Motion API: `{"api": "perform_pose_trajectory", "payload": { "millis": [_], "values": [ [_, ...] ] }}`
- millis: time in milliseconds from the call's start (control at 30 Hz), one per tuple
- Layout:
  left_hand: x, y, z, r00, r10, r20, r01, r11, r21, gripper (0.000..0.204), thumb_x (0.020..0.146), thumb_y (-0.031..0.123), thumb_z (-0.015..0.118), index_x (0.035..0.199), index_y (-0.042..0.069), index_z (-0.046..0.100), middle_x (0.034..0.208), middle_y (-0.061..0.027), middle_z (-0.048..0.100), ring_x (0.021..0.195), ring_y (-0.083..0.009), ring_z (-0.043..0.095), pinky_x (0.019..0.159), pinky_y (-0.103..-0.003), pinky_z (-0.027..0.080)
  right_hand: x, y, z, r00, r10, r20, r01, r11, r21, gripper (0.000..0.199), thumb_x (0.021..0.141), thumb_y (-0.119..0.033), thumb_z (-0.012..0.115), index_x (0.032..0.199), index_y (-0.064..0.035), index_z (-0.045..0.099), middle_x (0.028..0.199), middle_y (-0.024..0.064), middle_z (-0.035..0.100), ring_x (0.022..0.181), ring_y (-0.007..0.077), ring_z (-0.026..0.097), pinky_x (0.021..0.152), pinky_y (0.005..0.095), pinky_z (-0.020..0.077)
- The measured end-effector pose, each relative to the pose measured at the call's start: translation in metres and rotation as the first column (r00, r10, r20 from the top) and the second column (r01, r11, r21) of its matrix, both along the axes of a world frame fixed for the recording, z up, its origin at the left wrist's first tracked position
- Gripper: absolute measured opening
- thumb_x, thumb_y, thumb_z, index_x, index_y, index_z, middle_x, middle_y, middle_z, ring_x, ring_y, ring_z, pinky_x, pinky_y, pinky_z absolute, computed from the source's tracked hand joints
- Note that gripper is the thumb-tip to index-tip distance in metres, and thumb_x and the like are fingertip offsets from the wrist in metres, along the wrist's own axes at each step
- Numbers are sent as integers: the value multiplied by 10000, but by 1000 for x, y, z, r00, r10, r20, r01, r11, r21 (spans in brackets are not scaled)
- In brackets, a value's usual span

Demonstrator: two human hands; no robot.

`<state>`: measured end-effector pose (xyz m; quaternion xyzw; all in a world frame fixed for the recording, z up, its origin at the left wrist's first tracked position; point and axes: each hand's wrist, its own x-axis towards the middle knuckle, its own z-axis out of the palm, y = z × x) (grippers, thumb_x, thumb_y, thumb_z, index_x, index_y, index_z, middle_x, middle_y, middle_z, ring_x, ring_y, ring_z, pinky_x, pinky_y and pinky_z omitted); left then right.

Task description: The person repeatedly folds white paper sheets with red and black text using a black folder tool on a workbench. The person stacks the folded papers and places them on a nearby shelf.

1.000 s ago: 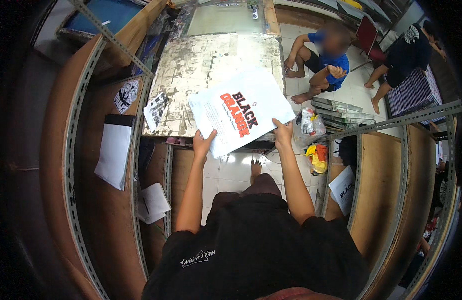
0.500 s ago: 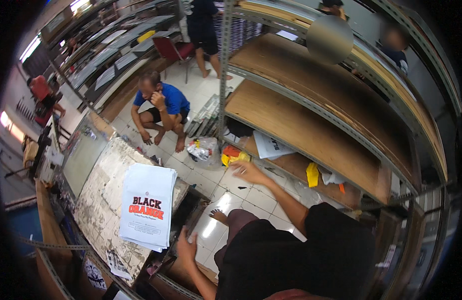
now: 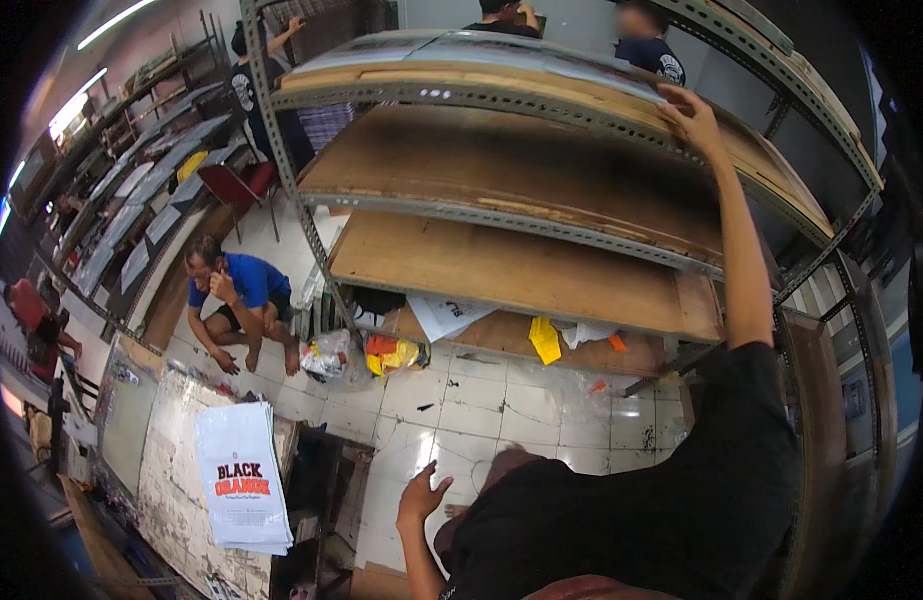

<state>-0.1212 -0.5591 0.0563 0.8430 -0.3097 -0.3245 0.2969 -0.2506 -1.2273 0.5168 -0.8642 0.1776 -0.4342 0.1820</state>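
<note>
My right hand (image 3: 689,120) is raised to the top tier of the metal shelf rack, at its front edge. Its fingers are apart and lie by the grey sheets (image 3: 541,50) on that tier; whether they touch them I cannot tell. Low in front of my body, my left hand (image 3: 419,497) is held in the air, open, with nothing in it. To its left, a stack of white printed bags or sheets (image 3: 246,530) lies on the worn, paint-stained table (image 3: 171,480).
The slotted metal rack (image 3: 521,205) with wooden shelves spans the space ahead. Plastic bags (image 3: 396,355) and a yellow piece (image 3: 544,340) lie near its foot. A person in a blue shirt (image 3: 246,285) squats at the left; others stand behind the rack. A red chair (image 3: 236,190) is farther back.
My right hand has risen from low over the floor to the rack's top tier. The view has swung right, so the table and stack sit farther left. My left hand stays low and open.
</note>
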Motion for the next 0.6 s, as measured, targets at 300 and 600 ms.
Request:
{"api": "perform_pose_trajectory", "payload": {
  "millis": [300, 600],
  "values": [
    [14, -90, 82, 970, 206, 130, -189, 973, -131, 676, 878, 422, 737, 1378, 8, 546, 1278, -236, 638, 1172, -362, 635, 975, -417, 507, 23, -112, 29, 892, 30, -451, -1, 998, 65, 516, 857, -441, 762, 1215, -76, 695, 1213, 88, 665, 1142, 221, 575, 1023, 355, 423],
    [-21, -334, 227, 975, -218, -44, 117, 670, -733, 596, 951, 282, 695, 1419, -13, 473, 1317, -199, 617, 1217, -265, 608, 1030, -380, 471, 32, -88, 35, 932, -26, -360, -113, 927, -358, 376, 895, -333, 697, 1058, 5, 712, 1049, 167, 686, 1000, 306, 650, 902, 390, 489]
  ]
}}
